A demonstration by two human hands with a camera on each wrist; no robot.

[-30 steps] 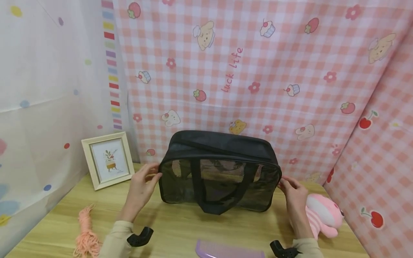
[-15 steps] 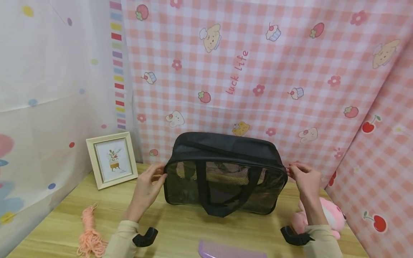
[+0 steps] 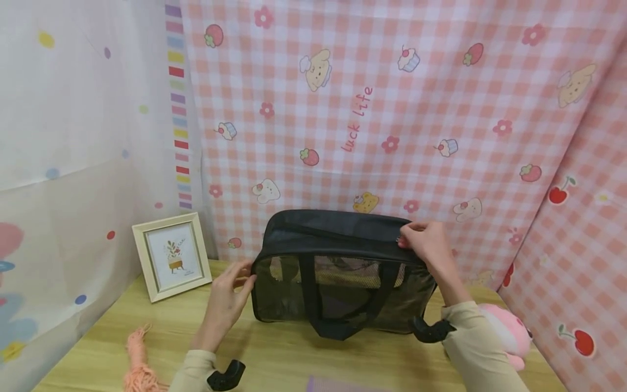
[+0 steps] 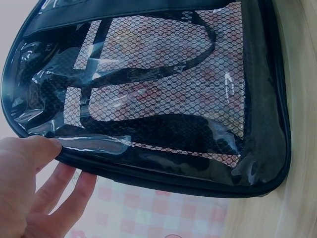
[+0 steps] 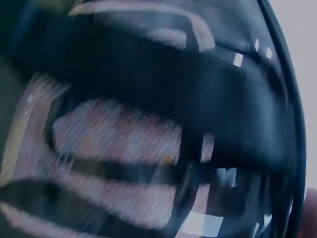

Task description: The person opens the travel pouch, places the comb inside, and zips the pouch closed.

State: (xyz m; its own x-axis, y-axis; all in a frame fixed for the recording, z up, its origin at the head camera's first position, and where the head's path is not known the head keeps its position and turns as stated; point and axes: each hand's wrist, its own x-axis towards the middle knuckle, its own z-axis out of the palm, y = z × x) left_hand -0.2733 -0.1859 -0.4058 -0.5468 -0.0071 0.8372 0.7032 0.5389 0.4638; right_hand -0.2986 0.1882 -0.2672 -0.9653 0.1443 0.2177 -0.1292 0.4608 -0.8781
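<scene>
A black bag (image 3: pixel 343 305) with see-through front and mesh stands upright on the table in the head view, its handle strap hanging down in front. At its left upper edge my left hand (image 3: pixel 227 296) pinches the rim; in the left wrist view the thumb (image 4: pixel 42 148) lies on the front and fingers reach behind. My right hand (image 3: pixel 426 242) is over the right part of the bag's top, its fingertips pinching the small zipper pull (image 3: pixel 399 240). The right wrist view is blurred and filled by the bag's front (image 5: pixel 119 134), with only a sliver of finger visible.
A cream picture frame (image 3: pixel 171 256) stands at the back left. Coral yarn (image 3: pixel 139 362) lies at the front left, and a purple comb (image 3: pixel 338 385) is cut off at the bottom edge. Beside my right forearm sits a pink plush toy (image 3: pixel 509 332). Curtains hang behind.
My right hand has moved from the bag's right end up and leftward along its top zipper. The left hand keeps its place on the left edge. The view has shifted slightly.
</scene>
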